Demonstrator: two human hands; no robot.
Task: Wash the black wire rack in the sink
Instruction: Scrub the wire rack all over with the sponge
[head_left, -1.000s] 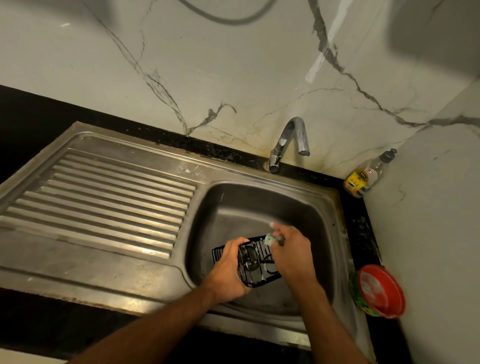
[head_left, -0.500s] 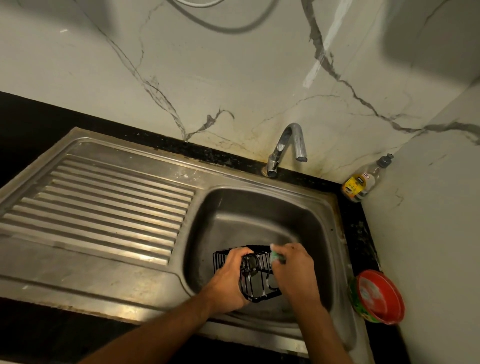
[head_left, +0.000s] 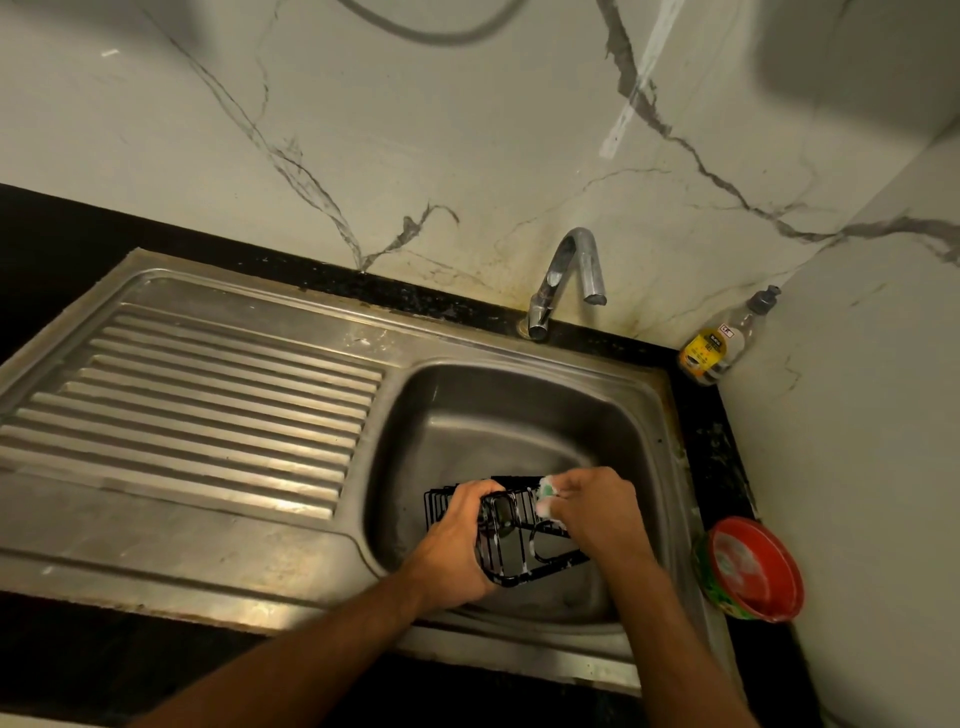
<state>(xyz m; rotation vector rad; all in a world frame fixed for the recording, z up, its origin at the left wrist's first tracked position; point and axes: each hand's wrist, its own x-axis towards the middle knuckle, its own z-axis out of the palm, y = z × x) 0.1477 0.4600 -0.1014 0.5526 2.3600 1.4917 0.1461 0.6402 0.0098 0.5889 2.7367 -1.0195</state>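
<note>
No text is readable: the bottle (head_left: 722, 343) beyond the right hand (head_left: 597, 512) carries only blurred label print.

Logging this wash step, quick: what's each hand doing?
Left hand: closed on the black wire rack.
Right hand: closed on a soapy green scrub sponge.

Inside the sink (head_left: 644, 415), the left hand (head_left: 457, 551) covers the near-left part of the black wire rack (head_left: 524, 545), and the right hand (head_left: 597, 512) hides its right end. The scrubber (head_left: 546, 496) shows only as a pale, sudsy tip inside that grip. The bottle (head_left: 711, 348) behind the sink has print too small to read.
</note>
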